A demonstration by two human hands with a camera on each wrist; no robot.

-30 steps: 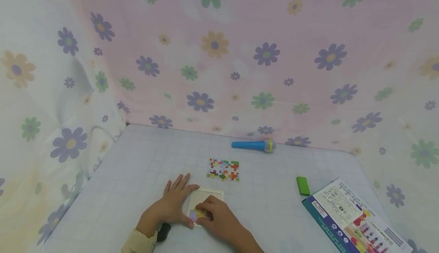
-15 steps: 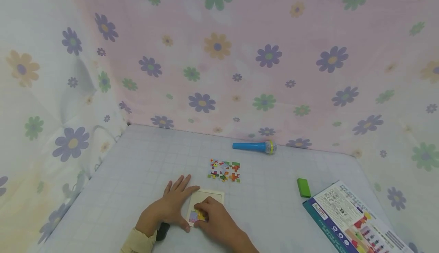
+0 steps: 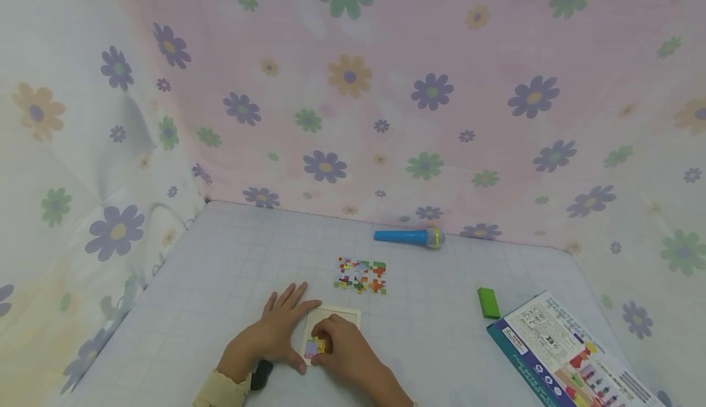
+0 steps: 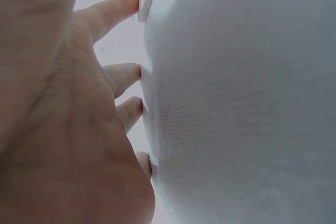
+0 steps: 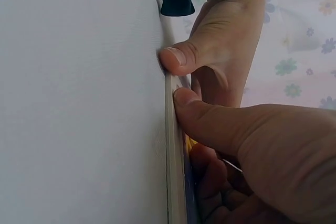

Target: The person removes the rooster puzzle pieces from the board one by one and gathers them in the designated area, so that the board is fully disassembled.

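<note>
A small pale wooden puzzle tray [image 3: 315, 320] lies on the table before me, with a lilac puzzle piece [image 3: 311, 347] in its near left corner. Along the tray's left side my left hand [image 3: 276, 333] lies with fingers spread, thumb at the near corner and index finger at the far one. My right hand [image 3: 350, 352] is over the tray's right part and pinches a yellow puzzle piece [image 3: 320, 344] beside the lilac one. Its fingers hide much of that piece. In the right wrist view, both thumbs touch the edge of the tray [image 5: 176, 182].
Beyond the tray lie several loose puzzle pieces [image 3: 360, 276] in two rows. A blue toy microphone [image 3: 405, 236] is near the back edge. To the right are a green block [image 3: 488, 303] and a flat printed box [image 3: 568, 352]. Flowered cloth [image 3: 375, 119] hangs behind the table.
The right fingers have shifted slightly over the yellow piece, which stays next to the lilac one. The left hand keeps its place, its thumb drawn a little nearer.
</note>
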